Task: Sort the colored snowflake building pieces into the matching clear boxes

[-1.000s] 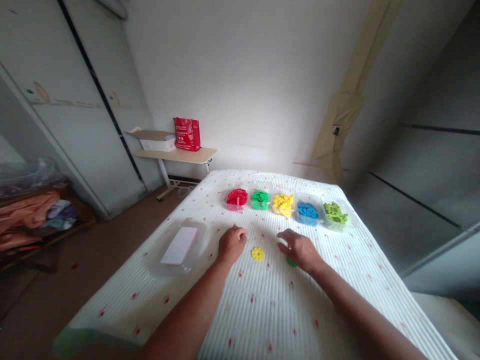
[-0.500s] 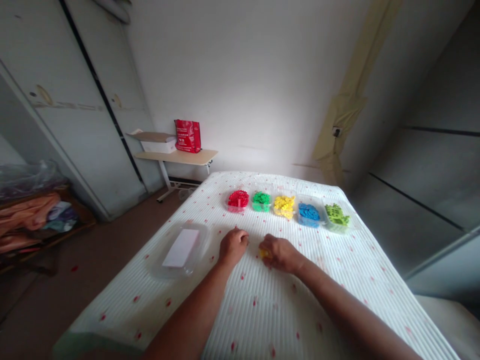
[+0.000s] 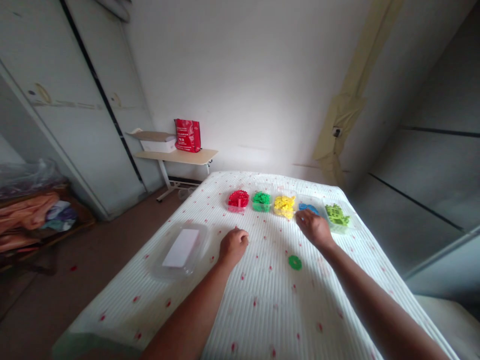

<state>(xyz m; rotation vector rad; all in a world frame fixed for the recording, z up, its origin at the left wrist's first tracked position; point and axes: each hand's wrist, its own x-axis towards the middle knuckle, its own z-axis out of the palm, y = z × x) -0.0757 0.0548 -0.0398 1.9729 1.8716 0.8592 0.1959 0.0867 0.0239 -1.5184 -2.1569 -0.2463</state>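
My left hand (image 3: 233,246) rests on the white dotted cloth (image 3: 262,310) as a loose fist with nothing visible in it. My right hand (image 3: 314,227) reaches to the row of small clear tubs, its fingers drawn together at the gap between the yellow pieces (image 3: 284,205) and the blue pieces (image 3: 309,205). It covers part of the blue tub, and what its fingertips hold is hidden. A green ring-shaped piece (image 3: 294,262) lies flat on the cloth just below and left of that hand.
Tubs of red pieces (image 3: 237,199), green pieces (image 3: 261,200) and lime pieces (image 3: 338,215) complete the row. A clear lidded box (image 3: 180,248) with a white card sits at the left. A side table with a red bag (image 3: 187,135) stands by the wall.
My right hand closed over the yellow piece lying mid-table, then moved up and right to the tubs. The yellow piece is gone from the cloth and the green ring is uncovered. My left hand stayed.
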